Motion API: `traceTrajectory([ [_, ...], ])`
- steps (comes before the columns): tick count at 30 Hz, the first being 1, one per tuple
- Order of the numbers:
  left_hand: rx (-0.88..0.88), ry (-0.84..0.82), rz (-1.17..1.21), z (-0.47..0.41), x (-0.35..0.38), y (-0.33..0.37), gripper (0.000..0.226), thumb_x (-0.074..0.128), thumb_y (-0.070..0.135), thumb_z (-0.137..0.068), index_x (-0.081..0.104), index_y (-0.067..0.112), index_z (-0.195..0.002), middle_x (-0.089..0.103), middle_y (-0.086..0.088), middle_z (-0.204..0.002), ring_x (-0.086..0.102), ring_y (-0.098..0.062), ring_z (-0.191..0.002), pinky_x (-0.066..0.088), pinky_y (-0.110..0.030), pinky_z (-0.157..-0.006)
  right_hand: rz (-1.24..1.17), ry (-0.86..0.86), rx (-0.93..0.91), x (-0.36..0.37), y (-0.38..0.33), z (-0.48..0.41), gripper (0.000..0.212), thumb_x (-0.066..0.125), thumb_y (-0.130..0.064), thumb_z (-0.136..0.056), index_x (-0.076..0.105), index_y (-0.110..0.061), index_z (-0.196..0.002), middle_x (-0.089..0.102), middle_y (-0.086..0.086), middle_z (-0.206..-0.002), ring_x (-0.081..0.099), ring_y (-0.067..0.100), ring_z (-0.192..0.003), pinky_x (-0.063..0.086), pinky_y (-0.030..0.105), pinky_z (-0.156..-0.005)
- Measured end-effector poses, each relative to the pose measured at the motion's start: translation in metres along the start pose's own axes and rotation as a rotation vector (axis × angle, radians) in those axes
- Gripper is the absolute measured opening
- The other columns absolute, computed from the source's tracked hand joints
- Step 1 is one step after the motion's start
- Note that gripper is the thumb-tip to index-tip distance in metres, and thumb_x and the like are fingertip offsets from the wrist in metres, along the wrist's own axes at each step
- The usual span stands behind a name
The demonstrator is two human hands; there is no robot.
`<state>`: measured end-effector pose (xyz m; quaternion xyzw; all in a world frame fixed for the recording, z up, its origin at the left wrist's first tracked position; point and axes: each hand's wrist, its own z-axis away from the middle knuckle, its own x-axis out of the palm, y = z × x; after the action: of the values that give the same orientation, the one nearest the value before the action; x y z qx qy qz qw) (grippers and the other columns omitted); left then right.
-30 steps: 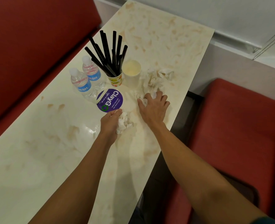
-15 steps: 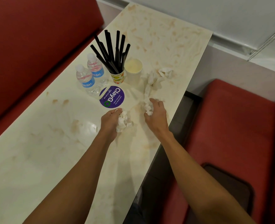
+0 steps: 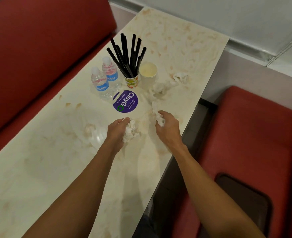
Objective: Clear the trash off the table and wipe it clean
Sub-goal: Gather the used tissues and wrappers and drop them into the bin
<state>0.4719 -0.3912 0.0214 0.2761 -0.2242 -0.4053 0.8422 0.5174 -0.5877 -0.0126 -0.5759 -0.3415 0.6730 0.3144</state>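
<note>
A crumpled white paper tissue wad [image 3: 130, 132] is clenched in the left hand [image 3: 116, 133], just near-side of the round purple sticker [image 3: 125, 101] on the stained cream bench [image 3: 38, 169]. A second wad [image 3: 159, 118] is pinched by the right hand [image 3: 168, 128] fingers [image 3: 160, 112], right of the sticker. Loose tissues [image 3: 160, 88] are seen beyond it. All are judged light, soft and tearable, and best bunched whole.

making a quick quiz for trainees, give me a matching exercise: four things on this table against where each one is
Things
1 black straws
2 purple sticker
3 white cup
4 tissue wad

Places
a gripped by the left hand
b flat on the table
c standing in the patterned cup
d upright beside the patterned cup

Pairs: 1-c, 2-b, 3-d, 4-a
</note>
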Motion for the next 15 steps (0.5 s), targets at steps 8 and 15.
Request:
traceTrajectory([
  [8,0.019,-0.002,-0.005,-0.019,-0.001,0.007,0.020,0.078,0.019,-0.085,0.071,0.005,-0.097,0.071,-0.020,-0.097,0.068,-0.034,-0.076,0.058,-0.065,-0.090,0.397,-0.002,-0.058,-0.002,-0.009,-0.054,0.057,0.060,-0.037,-0.092,0.054,-0.031,-0.148,0.060,0.006,-0.114,0.060,0.029,-0.107,0.046,0.054,-0.100],
  [15,0.047,0.025,-0.009,-0.040,-0.001,0.009,0.012,0.076,0.020,-0.093,0.071,0.009,-0.096,0.076,-0.018,-0.100,0.069,-0.027,-0.070,0.061,-0.059,-0.088,0.754,-0.063,-0.263,0.019,0.000,-0.100,0.061,0.049,-0.065,-0.098,0.044,-0.040,-0.154,0.062,0.010,-0.129,0.059,0.031,-0.115,0.039,0.051,-0.098],
])
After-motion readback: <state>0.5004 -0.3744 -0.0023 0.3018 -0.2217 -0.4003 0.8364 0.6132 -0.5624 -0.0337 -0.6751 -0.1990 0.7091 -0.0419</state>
